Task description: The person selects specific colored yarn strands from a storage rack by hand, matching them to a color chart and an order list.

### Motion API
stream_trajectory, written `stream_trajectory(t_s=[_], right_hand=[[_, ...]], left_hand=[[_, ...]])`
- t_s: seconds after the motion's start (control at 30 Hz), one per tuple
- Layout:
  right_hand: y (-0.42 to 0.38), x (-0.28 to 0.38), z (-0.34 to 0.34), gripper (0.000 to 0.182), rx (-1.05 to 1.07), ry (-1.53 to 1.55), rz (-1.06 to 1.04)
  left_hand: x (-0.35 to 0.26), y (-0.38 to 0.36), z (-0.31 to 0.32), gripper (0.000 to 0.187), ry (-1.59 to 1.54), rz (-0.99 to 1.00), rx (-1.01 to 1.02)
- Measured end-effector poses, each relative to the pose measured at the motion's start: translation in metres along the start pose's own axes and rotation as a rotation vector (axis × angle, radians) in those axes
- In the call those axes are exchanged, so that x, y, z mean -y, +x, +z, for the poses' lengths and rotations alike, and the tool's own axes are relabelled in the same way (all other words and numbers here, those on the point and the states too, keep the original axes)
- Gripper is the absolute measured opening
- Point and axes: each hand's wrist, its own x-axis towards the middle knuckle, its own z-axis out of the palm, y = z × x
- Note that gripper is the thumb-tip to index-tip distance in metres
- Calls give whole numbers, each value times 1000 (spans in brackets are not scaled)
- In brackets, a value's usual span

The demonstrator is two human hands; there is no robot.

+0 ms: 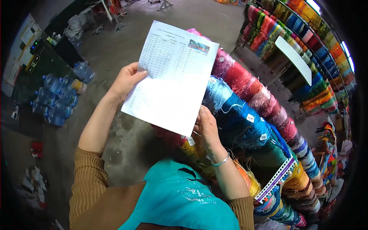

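Observation:
A white printed sheet of paper, with columns of small text and a little colour picture at its top right, is held up in front of me. My left hand pinches its left edge, thumb on the front. At the lower right edge, my right hand grips the paper too; some of its fingers are hidden behind the sheet. Just beyond the right hand hang skeins of blue yarn with small white tags. Pink and red yarn skeins run alongside them.
A strip card of colour samples lies across the yarn at lower right. Racks of multicoloured yarn and a white board stand at upper right. Large blue water bottles are grouped on the floor at left.

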Motion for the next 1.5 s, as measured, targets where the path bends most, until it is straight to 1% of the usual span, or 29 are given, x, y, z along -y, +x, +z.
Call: stream_trajectory(t_s=[0.07, 0.17, 0.2, 0.23, 0.3, 0.33, 0.47, 0.57, 0.63, 0.8, 1.03, 1.1, 1.27, 1.5], right_hand=[[-8, 1, -5, 54, -87, 67, 7], [-29, 15, -15, 56, -122, 167, -83], [-35, 17, -21, 49, -161, 171, -103], [-41, 20, -25, 49, -185, 173, -108], [-51, 29, -22, 38, -374, -56, -19], [-55, 24, -31, 29, -357, -14, -63], [-69, 20, -30, 22, -437, 3, -109], [-78, 22, -26, 22, -486, 71, -121], [-84, 19, -36, 22, -505, 52, -133], [-90, 16, -43, 21, -558, 40, -136], [-94, 3, -61, 19, -588, 66, -157], [-100, -4, -82, 19, -577, 76, -171], [-100, -7, -87, 20, -582, 94, -166], [-101, -11, -95, 19, -607, 85, -140]], left_hand=[[5, -1, 13, 24, -16, 13, 38], [9, -3, 35, 24, -43, 6, 92], [13, -3, 43, 24, -42, 4, 106], [16, -2, 52, 24, -46, -4, 129], [17, 0, 61, 24, -86, -33, 162], [22, 2, 68, 25, -85, -30, 186], [25, 6, 84, 25, -133, -64, 267], [26, 6, 95, 26, -108, -65, 279], [32, 7, 108, 26, -167, -95, 289], [40, 9, 114, 26, -196, -169, 309], [52, 7, 125, 32, -217, -295, 336], [62, 4, 141, 34, -218, -312, 356], [64, 0, 142, 39, -263, -379, 403], [69, -5, 144, 41, -297, -430, 441]])
